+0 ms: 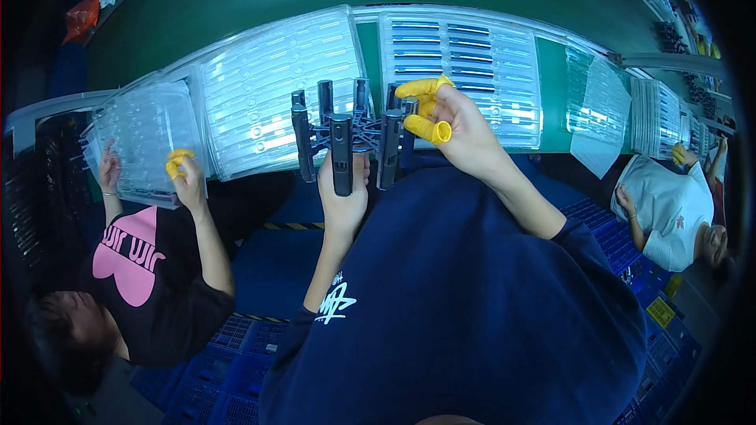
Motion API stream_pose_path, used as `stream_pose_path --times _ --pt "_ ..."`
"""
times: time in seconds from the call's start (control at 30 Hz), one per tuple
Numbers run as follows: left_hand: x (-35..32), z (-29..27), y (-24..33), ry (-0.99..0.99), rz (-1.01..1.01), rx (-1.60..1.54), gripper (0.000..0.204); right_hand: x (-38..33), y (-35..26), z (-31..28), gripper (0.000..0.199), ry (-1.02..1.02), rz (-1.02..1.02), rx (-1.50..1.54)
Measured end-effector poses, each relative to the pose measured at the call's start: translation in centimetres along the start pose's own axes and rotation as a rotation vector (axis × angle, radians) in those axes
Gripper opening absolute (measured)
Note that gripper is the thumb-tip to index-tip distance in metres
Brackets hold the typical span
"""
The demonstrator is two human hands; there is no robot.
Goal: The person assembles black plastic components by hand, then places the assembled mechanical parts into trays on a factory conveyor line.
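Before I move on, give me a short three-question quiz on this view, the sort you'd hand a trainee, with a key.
1. Which of the wearer's hands holds the black rack from beneath?
2. True or false: the thumb and fingers of the right hand are all bare.
3. Where is the clear tray with rows of dark strips? A: left of the rack. B: just beyond the right hand. C: between the wearer's two hands.

Key:
1. The left hand.
2. False; yellow finger covers show on it.
3. B.
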State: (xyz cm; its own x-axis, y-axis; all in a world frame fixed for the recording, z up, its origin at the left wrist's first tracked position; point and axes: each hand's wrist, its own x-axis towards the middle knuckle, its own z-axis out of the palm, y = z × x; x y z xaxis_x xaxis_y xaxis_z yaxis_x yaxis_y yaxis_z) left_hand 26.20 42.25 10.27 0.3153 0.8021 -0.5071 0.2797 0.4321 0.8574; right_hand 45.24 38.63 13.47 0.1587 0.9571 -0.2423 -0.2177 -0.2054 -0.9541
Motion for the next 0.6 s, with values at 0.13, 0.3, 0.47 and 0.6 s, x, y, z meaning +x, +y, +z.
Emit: stream_pose_path --times 0.13,0.3,0.47,0.6 --pt "-0.1 0.1 0.2 0.013 0.062 0.088 0.014 -0.2 -0.6 -0.2 0.035 -0.005 0.032 -0.042" --pt "-0.9 1.6 1.1 0.171 0.083 -0.12 0.018 -0.3 -0.6 0.0 0.037 -0.073 -0.002 -0.077" --pt "-0.5 1.1 0.6 0.071 0.072 -0.14 0.017 -0.2 -0.8 0.1 0.033 0.017 -0.01 -0.092" --pt "0.1 0.5 -0.7 0.04 0.143 0.027 0.005 0.6 0.6 -0.7 0.031 0.1 0.012 -0.079"
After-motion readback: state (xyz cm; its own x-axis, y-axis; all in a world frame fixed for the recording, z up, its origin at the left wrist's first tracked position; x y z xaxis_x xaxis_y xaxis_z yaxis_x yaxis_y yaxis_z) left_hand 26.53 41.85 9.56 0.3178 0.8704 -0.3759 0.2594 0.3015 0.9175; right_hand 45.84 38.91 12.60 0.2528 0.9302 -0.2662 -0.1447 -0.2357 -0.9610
